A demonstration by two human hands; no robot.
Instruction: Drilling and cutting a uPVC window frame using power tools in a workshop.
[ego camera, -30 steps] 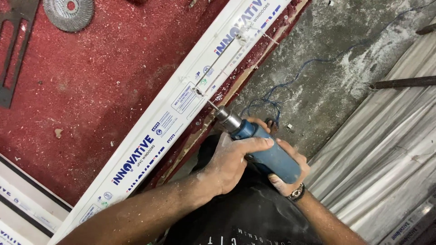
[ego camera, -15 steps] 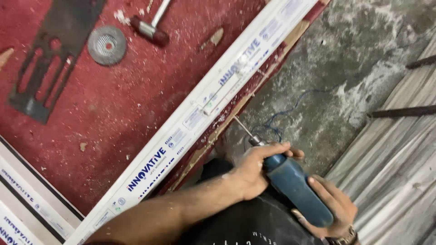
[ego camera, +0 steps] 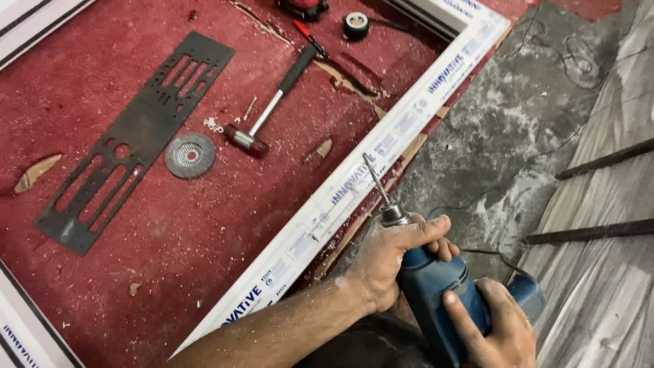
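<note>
The step in hand seems to be drilling into the white frame profile (ego camera: 381,170) that lies on the red floor (ego camera: 136,286). The left hand (ego camera: 392,255) is closed around the front of the blue drill (ego camera: 436,293), and the right hand (ego camera: 494,330) grips its handle. The bit (ego camera: 375,178) hovers above the profile; I judge it must be lowered exactly onto the spot.

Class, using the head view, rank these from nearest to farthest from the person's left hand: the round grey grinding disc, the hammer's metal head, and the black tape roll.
From the left hand:
1. Hammer's metal head, up-left on the red floor.
2. Round grey grinding disc, further left, beside the perforated plate.
3. Black tape roll, at the top edge.
</note>
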